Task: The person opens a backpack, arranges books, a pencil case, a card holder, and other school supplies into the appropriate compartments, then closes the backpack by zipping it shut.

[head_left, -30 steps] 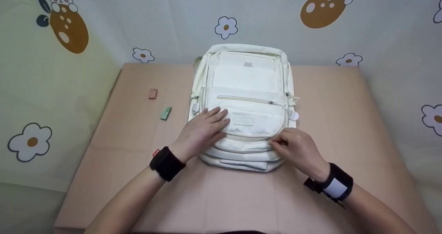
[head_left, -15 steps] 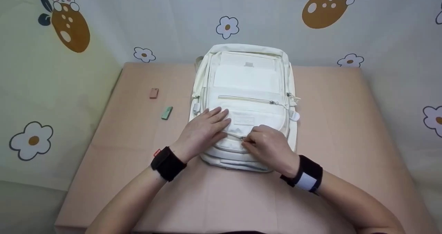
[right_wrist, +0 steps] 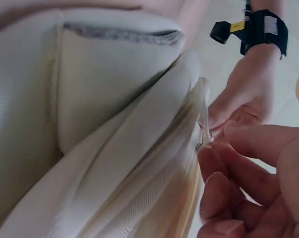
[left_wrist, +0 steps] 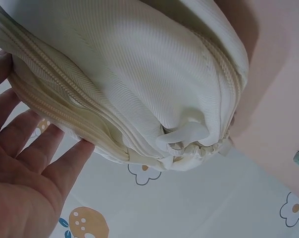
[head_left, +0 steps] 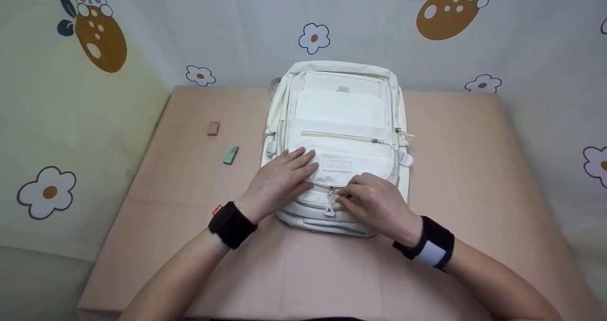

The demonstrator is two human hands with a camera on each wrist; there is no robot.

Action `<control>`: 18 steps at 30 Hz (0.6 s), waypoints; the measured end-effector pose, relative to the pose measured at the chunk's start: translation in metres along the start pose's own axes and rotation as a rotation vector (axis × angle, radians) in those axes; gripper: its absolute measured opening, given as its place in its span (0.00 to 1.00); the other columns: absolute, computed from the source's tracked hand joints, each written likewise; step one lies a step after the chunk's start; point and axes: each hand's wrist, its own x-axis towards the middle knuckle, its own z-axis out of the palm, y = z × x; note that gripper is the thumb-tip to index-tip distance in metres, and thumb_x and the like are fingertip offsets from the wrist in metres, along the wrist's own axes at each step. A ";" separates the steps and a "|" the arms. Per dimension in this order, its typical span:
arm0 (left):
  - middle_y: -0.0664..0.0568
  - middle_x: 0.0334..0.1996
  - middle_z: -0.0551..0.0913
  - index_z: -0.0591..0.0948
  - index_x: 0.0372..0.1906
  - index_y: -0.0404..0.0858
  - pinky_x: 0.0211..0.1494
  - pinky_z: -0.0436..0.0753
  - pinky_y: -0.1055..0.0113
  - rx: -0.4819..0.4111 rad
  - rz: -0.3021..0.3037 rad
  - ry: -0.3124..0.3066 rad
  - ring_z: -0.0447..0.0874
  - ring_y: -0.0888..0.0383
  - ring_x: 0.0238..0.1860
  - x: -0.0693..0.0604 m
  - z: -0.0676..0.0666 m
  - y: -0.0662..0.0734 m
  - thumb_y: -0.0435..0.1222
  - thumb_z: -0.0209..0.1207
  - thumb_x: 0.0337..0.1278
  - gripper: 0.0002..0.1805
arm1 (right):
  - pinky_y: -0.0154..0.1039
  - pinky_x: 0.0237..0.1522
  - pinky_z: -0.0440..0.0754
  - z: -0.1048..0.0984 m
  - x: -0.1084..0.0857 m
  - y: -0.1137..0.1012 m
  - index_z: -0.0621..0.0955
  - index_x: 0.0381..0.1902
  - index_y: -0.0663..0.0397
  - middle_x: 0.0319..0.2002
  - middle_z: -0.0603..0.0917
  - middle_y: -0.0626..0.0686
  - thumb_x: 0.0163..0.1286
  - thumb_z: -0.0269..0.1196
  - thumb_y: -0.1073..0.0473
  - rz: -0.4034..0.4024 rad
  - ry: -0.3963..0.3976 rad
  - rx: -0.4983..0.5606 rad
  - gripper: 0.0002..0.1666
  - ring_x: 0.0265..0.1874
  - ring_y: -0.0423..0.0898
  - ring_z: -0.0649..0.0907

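Note:
A cream backpack [head_left: 346,107] lies front up on the cloth-covered table. My left hand [head_left: 280,181] rests on its lower left side with fingers extended. In the left wrist view, the left fingers [left_wrist: 53,153] lie along the edge of a front pocket with a zip track. My right hand [head_left: 374,206] has curled fingers at the front pocket zip. Thumb and forefinger pinch near the slider, beside the zipper pull [head_left: 330,210], whose triangular end hangs outside the fingers. In the right wrist view, the right fingertips [right_wrist: 211,156] meet at the small metal slider [right_wrist: 204,145].
A pink block [head_left: 213,128] and a green block [head_left: 230,155] lie left of the backpack on the pinkish table cloth [head_left: 474,178]. A zipped slot with its own pull [head_left: 375,141] crosses the bag above my hands. Patterned curtains [head_left: 256,32] stand behind and at both sides.
My right hand has drawn the zip slider leftward along the pocket, then shifted slightly back right, and the pull's end now shows hanging. The left hand stays in place.

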 end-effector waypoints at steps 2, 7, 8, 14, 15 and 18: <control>0.46 0.71 0.72 0.78 0.68 0.39 0.75 0.63 0.50 -0.005 -0.002 -0.004 0.67 0.48 0.74 0.000 0.000 0.000 0.42 0.66 0.67 0.27 | 0.38 0.33 0.77 -0.006 -0.005 0.009 0.90 0.37 0.52 0.32 0.86 0.45 0.63 0.73 0.61 -0.062 0.058 -0.012 0.04 0.32 0.42 0.81; 0.45 0.71 0.72 0.78 0.68 0.38 0.76 0.62 0.50 -0.013 0.006 -0.003 0.66 0.48 0.74 0.000 0.001 0.000 0.41 0.65 0.68 0.26 | 0.45 0.43 0.78 -0.022 -0.021 0.045 0.89 0.42 0.54 0.39 0.87 0.49 0.60 0.74 0.65 -0.177 0.156 -0.087 0.11 0.40 0.48 0.83; 0.45 0.71 0.72 0.78 0.68 0.38 0.76 0.63 0.50 -0.015 0.008 -0.002 0.66 0.48 0.74 -0.001 0.001 0.000 0.41 0.65 0.68 0.26 | 0.46 0.44 0.77 -0.024 -0.025 0.052 0.89 0.43 0.55 0.40 0.87 0.50 0.59 0.74 0.65 -0.187 0.159 -0.093 0.13 0.41 0.49 0.83; 0.45 0.72 0.71 0.78 0.68 0.38 0.75 0.62 0.48 -0.022 0.005 -0.006 0.65 0.47 0.74 -0.001 0.000 0.000 0.41 0.65 0.68 0.26 | 0.45 0.47 0.78 -0.021 -0.043 0.079 0.87 0.44 0.57 0.42 0.84 0.52 0.55 0.77 0.66 -0.193 0.144 -0.093 0.17 0.43 0.51 0.82; 0.45 0.71 0.72 0.78 0.68 0.38 0.75 0.63 0.48 -0.018 0.002 -0.004 0.66 0.47 0.74 0.000 0.000 0.001 0.41 0.65 0.68 0.26 | 0.44 0.46 0.78 -0.019 -0.044 0.081 0.87 0.43 0.56 0.42 0.84 0.52 0.56 0.76 0.66 -0.202 0.145 -0.101 0.16 0.42 0.51 0.82; 0.43 0.70 0.74 0.80 0.66 0.37 0.74 0.65 0.48 0.008 -0.010 0.038 0.68 0.46 0.73 0.000 0.001 0.007 0.39 0.66 0.66 0.25 | 0.45 0.44 0.79 -0.013 -0.045 0.084 0.86 0.41 0.55 0.40 0.83 0.51 0.60 0.74 0.66 -0.237 0.140 -0.132 0.12 0.41 0.50 0.82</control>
